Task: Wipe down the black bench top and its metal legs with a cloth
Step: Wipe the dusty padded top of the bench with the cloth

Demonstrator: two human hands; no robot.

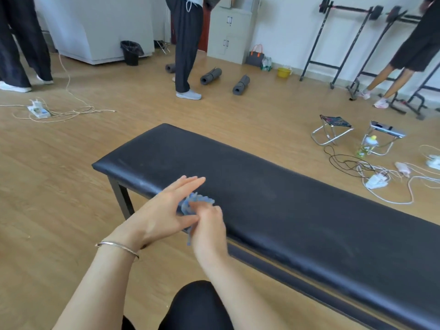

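Note:
The black padded bench top (273,194) runs from the upper left to the lower right. A dark metal leg (122,198) shows under its left end, and a metal rail (297,284) runs under the near edge. A small blue cloth (194,206) is bunched between my two hands over the bench's near edge. My left hand (166,215) has its fingers stretched flat along the cloth and its thumb on it. My right hand (209,225), blurred, pinches the cloth from the right. Most of the cloth is hidden by my hands.
Three people stand on the wooden floor beyond the bench. Rolled grey mats (210,76), a black bin (131,52) and a yellow basin (283,72) lie at the back. Two folding stools (333,132), a bottle (367,145), power strips and cables (381,179) lie right; more cables (59,111) left.

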